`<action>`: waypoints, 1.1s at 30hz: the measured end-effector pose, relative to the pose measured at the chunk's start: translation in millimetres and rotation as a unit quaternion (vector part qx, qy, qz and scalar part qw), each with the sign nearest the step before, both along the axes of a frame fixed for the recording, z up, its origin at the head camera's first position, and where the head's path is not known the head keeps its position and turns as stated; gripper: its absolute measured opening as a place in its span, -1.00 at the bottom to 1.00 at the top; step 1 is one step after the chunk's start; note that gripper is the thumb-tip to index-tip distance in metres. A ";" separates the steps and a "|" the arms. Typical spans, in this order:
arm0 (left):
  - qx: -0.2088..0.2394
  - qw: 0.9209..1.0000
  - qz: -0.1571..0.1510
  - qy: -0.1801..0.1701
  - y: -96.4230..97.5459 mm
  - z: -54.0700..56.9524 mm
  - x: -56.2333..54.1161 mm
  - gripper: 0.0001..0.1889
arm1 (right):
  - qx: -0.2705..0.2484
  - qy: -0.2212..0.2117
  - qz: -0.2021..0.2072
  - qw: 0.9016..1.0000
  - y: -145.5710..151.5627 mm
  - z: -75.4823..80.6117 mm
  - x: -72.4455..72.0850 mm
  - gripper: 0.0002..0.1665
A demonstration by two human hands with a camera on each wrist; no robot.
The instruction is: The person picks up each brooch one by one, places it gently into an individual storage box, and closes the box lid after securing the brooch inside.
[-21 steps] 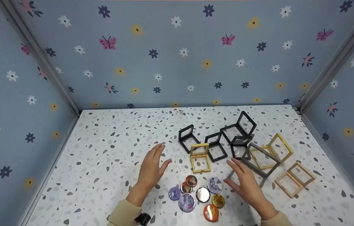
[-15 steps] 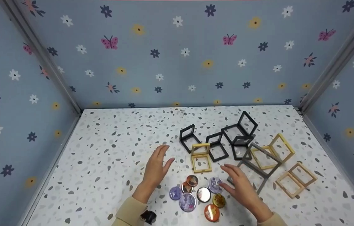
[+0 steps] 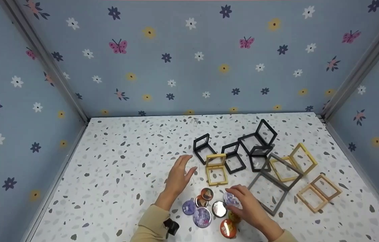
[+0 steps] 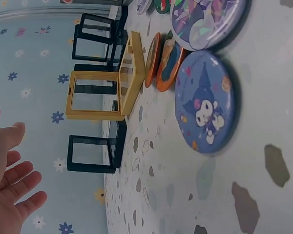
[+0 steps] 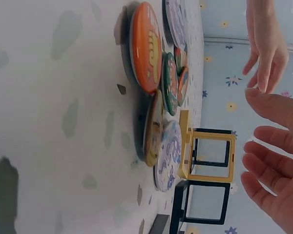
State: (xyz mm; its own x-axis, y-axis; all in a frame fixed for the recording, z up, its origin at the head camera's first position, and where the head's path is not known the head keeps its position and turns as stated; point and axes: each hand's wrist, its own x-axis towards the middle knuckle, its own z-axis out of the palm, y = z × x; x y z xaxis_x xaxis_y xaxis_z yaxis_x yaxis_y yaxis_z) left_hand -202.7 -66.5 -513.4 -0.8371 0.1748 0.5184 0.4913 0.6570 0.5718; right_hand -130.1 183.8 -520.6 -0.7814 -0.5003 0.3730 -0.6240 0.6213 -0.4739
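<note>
Orange badge (image 3: 228,229) lies near the right hand (image 3: 249,207); left hand (image 3: 177,177) hovers empty

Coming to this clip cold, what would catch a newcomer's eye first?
Probably the cluster of round, glossy badges at the near middle of the speckled table, with the left grip beside it and right grip over its right side, both empty. Next come the open hinged frames in black, yellow, tan and grey, behind the badges and off to their right. The blue, flower-printed wall fills the top of the head view.
</note>
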 end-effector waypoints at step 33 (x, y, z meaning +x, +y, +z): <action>-0.038 0.994 -0.047 -0.090 39.8 -13.3 -38.5 -0.57 | 0.142 -0.065 0.078 0.985 -28.7 -26.9 -6.5 -0.36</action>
